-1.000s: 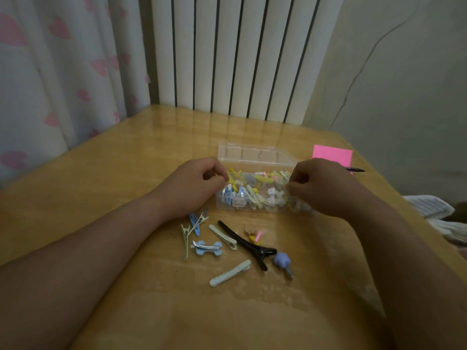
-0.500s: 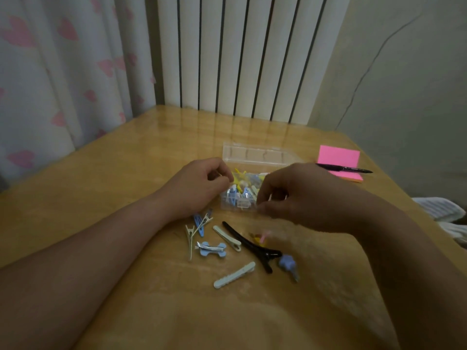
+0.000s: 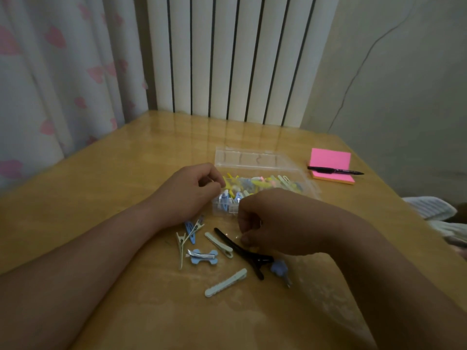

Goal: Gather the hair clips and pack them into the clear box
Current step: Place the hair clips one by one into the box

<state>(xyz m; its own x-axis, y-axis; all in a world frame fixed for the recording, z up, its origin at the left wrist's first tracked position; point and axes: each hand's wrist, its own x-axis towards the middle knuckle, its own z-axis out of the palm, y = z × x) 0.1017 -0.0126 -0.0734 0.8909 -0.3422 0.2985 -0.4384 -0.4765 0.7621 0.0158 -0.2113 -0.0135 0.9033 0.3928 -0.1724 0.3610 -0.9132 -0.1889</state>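
change: right hand (image 3: 273, 221) has left the right end of the clear box (image 3: 265, 161) and come toward the near edge; it now sits over the loose hair clips (image 3: 218, 245). The box's right half is uncovered. The small orange-pink clip seen earlier beside the black clip (image 3: 242, 251) is now hidden under that hand. Left hand (image 3: 194, 190) is unchanged at the box's left end. The loose clips have not shifted.
left hand: fingers curled, thumb and fingertips pinching the box's left rim.
right hand: fingers curled downward, thumb tip just above the black clip. Cannot tell if it holds anything; its underside is hidden.
box: mid-surface, lid open and lying back toward the far edge, with mixed yellow, blue and pale clips inside.
loose clips: between the box and the near edge, all near each other. There is a blue bone-shaped clip (image 3: 203, 256), a pale green bar clip (image 3: 225, 282), a blue snap clip (image 3: 189, 231), thin metal clips (image 3: 180, 248) and a blue flower clip (image 3: 279, 267) just beside the black clip's hinge end.
clips vs hands: the pile lies below the left hand, its right part under the right hand.
edges: pink notepad (image 3: 331, 160) with pen (image 3: 336, 171) across it lies near the right edge, apart from the box. Radiator (image 3: 227, 59) stands at the far edge, curtain (image 3: 50, 72) past the left edge.
room: bare surface (image 3: 101, 173) wide on the left and along the near edge.
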